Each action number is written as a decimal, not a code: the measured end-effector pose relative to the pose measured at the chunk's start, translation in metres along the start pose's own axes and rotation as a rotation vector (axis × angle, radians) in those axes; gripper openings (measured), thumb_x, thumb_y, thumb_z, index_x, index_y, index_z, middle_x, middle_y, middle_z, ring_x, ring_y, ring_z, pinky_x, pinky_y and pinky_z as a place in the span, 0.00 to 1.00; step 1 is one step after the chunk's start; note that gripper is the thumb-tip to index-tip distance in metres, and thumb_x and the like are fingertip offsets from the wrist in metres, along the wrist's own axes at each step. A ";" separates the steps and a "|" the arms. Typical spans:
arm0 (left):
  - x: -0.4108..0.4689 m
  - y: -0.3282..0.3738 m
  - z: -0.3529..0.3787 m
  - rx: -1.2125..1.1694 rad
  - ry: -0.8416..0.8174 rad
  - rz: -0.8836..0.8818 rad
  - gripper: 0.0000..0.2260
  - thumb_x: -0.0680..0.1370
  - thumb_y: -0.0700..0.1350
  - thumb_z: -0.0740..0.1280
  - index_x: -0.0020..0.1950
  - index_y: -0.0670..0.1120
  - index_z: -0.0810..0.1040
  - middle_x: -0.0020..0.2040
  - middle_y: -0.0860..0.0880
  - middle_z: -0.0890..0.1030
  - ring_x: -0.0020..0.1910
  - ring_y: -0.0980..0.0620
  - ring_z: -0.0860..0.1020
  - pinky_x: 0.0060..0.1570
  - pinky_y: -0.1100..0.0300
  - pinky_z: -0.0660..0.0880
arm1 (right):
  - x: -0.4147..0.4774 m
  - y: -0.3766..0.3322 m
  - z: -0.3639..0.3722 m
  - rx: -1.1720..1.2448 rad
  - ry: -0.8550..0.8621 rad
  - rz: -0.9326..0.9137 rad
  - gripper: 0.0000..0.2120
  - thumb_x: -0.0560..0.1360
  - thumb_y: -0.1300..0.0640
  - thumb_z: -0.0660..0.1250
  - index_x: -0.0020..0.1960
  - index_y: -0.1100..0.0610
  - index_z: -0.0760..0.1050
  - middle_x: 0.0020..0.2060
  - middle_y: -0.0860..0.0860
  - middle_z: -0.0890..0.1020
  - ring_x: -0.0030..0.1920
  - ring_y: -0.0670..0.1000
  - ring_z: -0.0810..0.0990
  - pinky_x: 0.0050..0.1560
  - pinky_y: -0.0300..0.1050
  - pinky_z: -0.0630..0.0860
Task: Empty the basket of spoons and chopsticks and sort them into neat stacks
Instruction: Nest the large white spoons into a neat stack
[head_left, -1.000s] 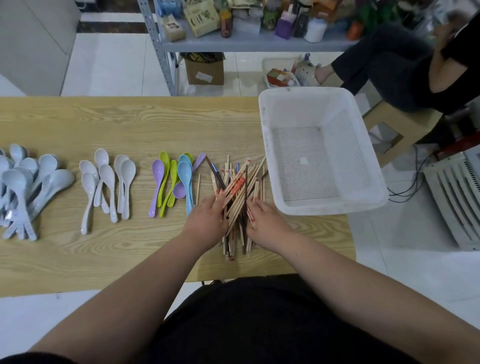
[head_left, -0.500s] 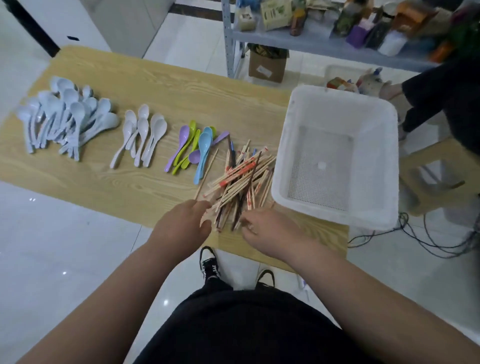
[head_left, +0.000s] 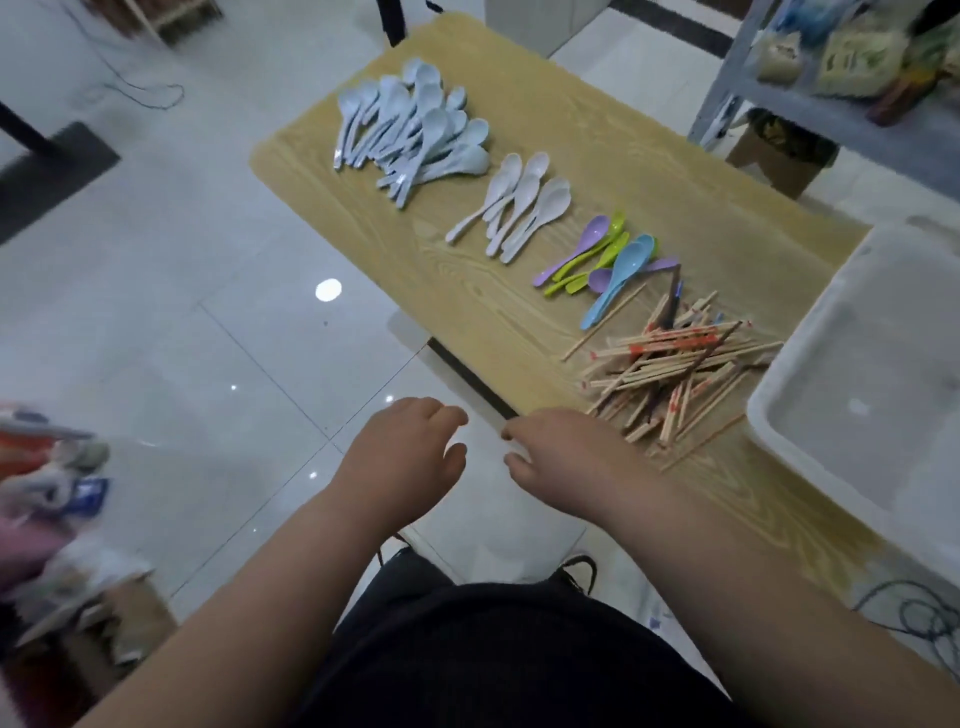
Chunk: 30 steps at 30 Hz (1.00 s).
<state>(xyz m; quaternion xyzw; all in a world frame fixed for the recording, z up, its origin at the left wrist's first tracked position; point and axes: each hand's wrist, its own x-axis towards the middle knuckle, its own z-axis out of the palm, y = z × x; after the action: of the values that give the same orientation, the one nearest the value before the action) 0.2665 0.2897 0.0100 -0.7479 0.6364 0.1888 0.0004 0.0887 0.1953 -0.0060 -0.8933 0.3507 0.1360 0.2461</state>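
A loose pile of wooden chopsticks (head_left: 675, 364) lies on the wooden table (head_left: 519, 322) beside the empty white basket (head_left: 810, 364). To its left lie coloured spoons (head_left: 608, 260), a small group of white spoons (head_left: 519, 208) and a large heap of pale blue spoons (head_left: 415, 130). My left hand (head_left: 405, 457) hangs off the table's near edge, fingers loosely curled, holding nothing. My right hand (head_left: 566, 452) rests at the table edge just short of the chopstick pile, fingers relaxed and empty.
A metal shelf (head_left: 831, 104) with boxes stands behind the table at the upper right. Tiled floor spreads to the left. Blurred clutter (head_left: 52, 493) sits at the lower left. Cables (head_left: 924, 623) lie on the floor at the lower right.
Both hands have drawn back from the chopstick pile towards the table's near edge. The view has swung left, so the table now runs diagonally.
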 end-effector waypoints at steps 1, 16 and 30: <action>-0.003 -0.012 -0.001 -0.001 0.001 -0.009 0.16 0.80 0.49 0.64 0.67 0.49 0.78 0.61 0.49 0.81 0.60 0.46 0.77 0.56 0.52 0.75 | 0.007 -0.012 0.000 -0.011 -0.005 -0.009 0.19 0.81 0.46 0.56 0.70 0.48 0.72 0.61 0.50 0.80 0.59 0.55 0.78 0.52 0.51 0.77; -0.042 -0.240 -0.046 -0.036 0.013 -0.132 0.14 0.82 0.51 0.56 0.64 0.51 0.75 0.55 0.51 0.78 0.54 0.49 0.76 0.48 0.52 0.76 | 0.152 -0.219 -0.012 -0.175 -0.042 -0.161 0.20 0.82 0.45 0.57 0.73 0.48 0.69 0.64 0.47 0.78 0.59 0.51 0.78 0.53 0.51 0.78; 0.097 -0.318 -0.093 0.050 -0.114 -0.068 0.15 0.82 0.51 0.56 0.66 0.52 0.74 0.56 0.51 0.79 0.55 0.48 0.77 0.50 0.54 0.75 | 0.289 -0.191 -0.061 -0.135 -0.125 -0.095 0.19 0.82 0.46 0.56 0.72 0.47 0.69 0.63 0.48 0.78 0.59 0.52 0.78 0.52 0.51 0.78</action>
<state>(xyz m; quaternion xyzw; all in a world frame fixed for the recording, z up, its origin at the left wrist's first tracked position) 0.6072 0.2352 -0.0079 -0.7569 0.6141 0.2150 0.0615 0.4323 0.1217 -0.0086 -0.9133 0.2819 0.2027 0.2131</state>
